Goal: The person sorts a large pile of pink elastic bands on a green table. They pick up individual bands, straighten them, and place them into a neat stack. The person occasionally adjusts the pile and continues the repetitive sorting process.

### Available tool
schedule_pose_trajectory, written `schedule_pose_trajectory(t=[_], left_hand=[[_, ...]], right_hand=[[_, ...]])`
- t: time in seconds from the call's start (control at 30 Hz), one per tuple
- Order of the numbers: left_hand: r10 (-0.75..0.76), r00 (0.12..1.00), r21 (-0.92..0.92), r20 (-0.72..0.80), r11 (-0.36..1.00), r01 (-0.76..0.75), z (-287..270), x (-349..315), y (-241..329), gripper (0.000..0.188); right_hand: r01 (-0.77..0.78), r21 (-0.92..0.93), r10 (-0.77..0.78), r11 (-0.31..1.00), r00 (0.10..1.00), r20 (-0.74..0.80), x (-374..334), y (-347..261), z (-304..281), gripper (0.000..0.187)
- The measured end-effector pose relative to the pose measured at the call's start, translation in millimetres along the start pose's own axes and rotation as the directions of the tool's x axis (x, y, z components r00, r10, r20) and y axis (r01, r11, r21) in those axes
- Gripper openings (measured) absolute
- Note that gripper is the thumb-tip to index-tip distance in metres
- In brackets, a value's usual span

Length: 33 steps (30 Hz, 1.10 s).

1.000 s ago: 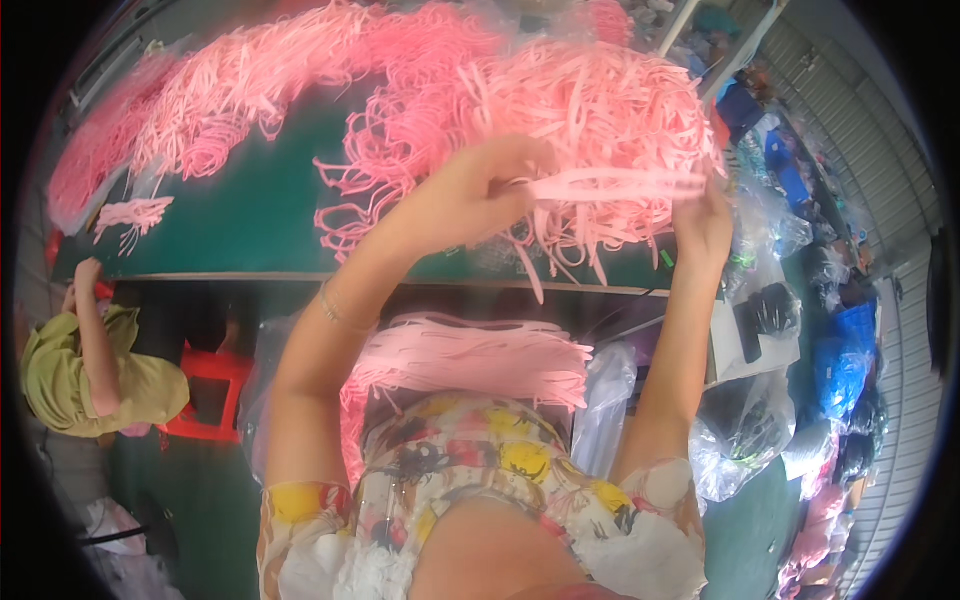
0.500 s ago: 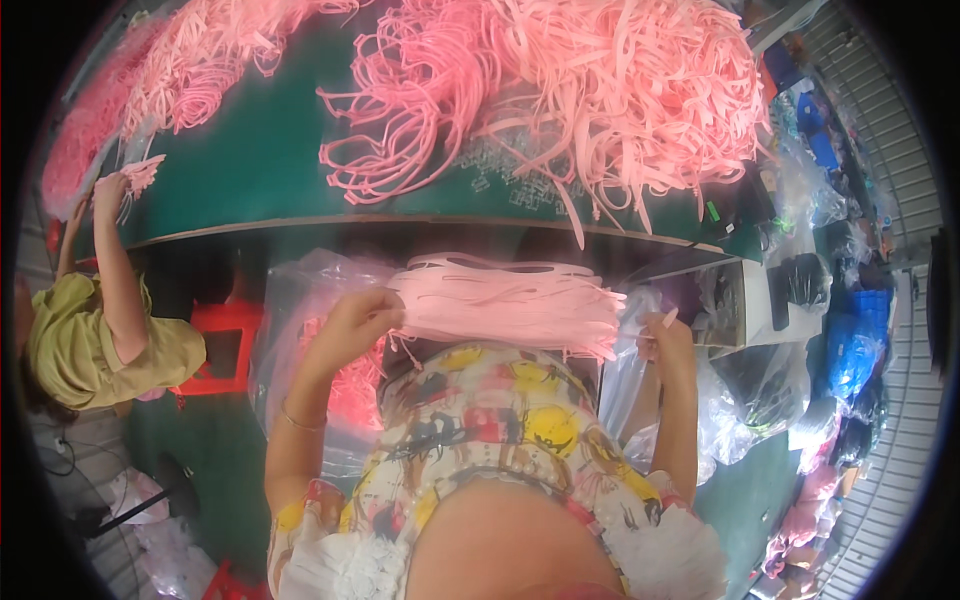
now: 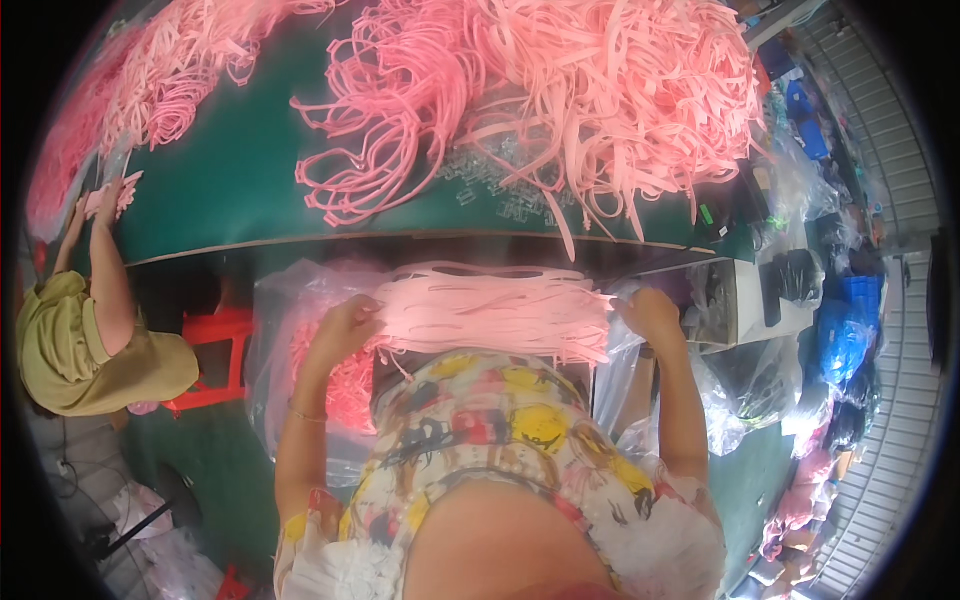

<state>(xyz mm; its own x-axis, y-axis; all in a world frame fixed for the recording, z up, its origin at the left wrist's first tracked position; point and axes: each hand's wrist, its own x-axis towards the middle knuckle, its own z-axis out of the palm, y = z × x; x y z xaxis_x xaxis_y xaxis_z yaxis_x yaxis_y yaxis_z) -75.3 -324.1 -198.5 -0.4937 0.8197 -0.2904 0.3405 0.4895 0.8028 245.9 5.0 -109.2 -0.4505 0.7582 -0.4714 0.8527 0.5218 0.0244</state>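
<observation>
Spanned the straps, centre frame, with left fingers and right fingers pinching opposite ends, seemingly to align them.

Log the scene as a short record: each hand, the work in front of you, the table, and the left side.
Left hand: at the left end of the pink strap bundle; grip unclear
Right hand: at its right end; grip unclear
Bundle: lying crosswise, nearer the body than the table
Green tabletop: light pink strap heap, darker pink cords left of it, small clear plastic pieces
Left of bundle: clear plastic bag with pink strands inside
Far left: co-worker, red stool
</observation>
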Motion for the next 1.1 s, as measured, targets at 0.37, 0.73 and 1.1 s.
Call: schedule_pose_trajectory(t=[0.37, 0.73, 1.1], left_hand=[[0.053, 0.996, 0.273, -0.075, 0.962, -0.031, -0.7, 2.8, 4.5, 0.031], [0.557, 0.821, 0.011, -0.127, 0.828, -0.561, 11.5, 41.5, 143.9, 0.026], [0.807, 0.588, -0.428, -0.057, 0.513, -0.744, 55.1, 164.9, 327.2, 0.047]], right_hand=[[0.602, -0.281, -0.462, 0.747, 0.168, -0.871, 83.4, -72.7, -115.4, 0.015], [0.885, 0.305, -0.334, 0.352, 0.423, -0.842, 69.1, -48.8, -170.7, 0.018], [0.875, 0.473, -0.153, 0.103, 0.484, -0.862, 25.1, -33.4, -207.0, 0.02]])
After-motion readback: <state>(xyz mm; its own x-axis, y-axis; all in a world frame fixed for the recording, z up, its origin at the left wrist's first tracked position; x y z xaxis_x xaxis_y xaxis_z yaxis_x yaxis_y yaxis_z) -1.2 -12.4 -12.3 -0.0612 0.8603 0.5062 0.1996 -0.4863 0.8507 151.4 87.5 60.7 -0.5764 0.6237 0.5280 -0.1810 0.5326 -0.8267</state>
